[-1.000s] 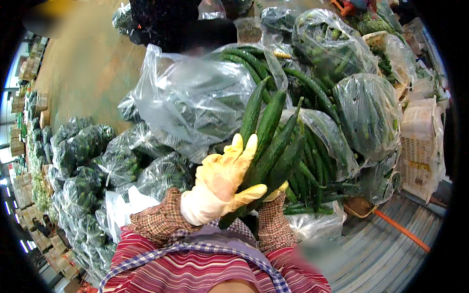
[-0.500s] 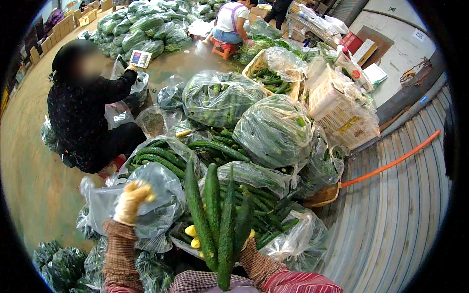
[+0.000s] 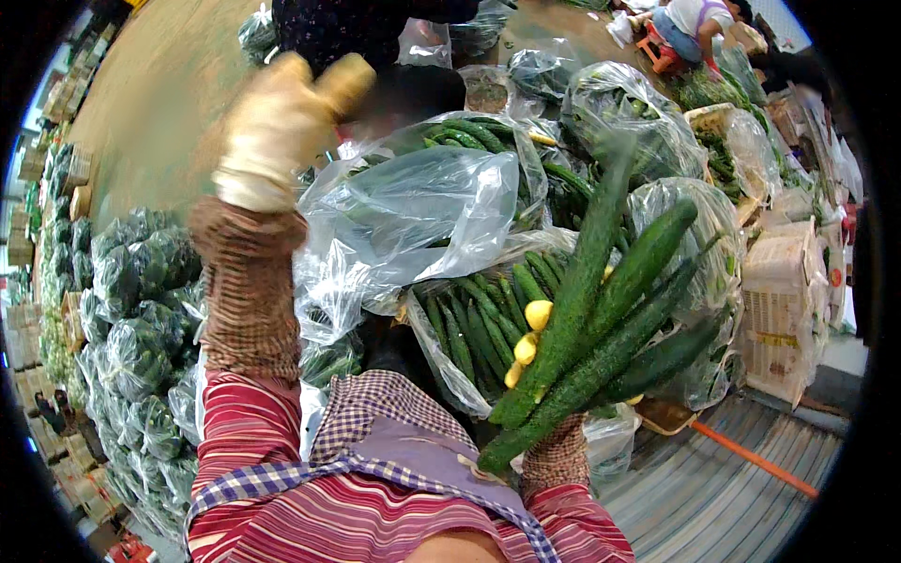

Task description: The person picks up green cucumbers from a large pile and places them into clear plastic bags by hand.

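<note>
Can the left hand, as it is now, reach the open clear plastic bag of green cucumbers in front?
Probably yes. The left hand in its yellow glove is raised, holds nothing, and nothing stands between it and the open clear plastic bag of green cucumbers. The right hand is full of cucumbers.

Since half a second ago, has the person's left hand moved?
Yes. The left hand has risen from beside the clear plastic bag to above it, empty.

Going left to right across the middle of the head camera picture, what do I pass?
Stacked bagged greens → raised left hand in a yellow glove → loose clear plastic bag → open bag of cucumbers → bunch of cucumbers in the right hand → pale crates.
</note>
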### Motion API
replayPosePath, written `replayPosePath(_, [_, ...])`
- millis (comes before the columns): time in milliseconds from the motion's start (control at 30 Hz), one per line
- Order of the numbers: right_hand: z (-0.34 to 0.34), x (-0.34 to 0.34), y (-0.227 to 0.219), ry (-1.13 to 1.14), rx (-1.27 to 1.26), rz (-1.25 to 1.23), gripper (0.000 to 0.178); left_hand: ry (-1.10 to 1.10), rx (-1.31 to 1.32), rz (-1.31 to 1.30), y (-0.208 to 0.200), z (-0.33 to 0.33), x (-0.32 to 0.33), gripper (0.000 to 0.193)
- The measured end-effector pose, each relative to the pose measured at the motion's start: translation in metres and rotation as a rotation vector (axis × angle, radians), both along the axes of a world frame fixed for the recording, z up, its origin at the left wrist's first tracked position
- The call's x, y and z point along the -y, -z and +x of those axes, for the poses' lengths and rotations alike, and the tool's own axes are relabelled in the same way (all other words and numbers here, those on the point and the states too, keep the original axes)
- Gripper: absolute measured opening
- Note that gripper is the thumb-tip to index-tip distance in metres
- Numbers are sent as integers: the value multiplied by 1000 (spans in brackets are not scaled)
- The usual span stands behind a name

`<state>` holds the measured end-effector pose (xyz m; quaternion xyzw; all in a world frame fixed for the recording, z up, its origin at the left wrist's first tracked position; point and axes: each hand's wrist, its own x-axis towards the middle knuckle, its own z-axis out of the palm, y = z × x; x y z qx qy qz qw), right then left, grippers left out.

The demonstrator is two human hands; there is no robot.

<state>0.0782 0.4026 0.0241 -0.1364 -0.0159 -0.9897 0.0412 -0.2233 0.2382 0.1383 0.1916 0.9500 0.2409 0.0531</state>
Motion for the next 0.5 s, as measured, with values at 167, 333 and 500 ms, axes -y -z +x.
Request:
replayPosePath(167, [-53,23,-5,-250,-99,-313,77,187,92,-539,97,109,20,118])
replayPosePath(333, [-66,65,-28,-199,267,-146,73,2,70,-821,188,153,91,101])
replayPosePath(500, [-73,78,-43,-326,514,86,78,-274,272,-587,198,98,176,35])
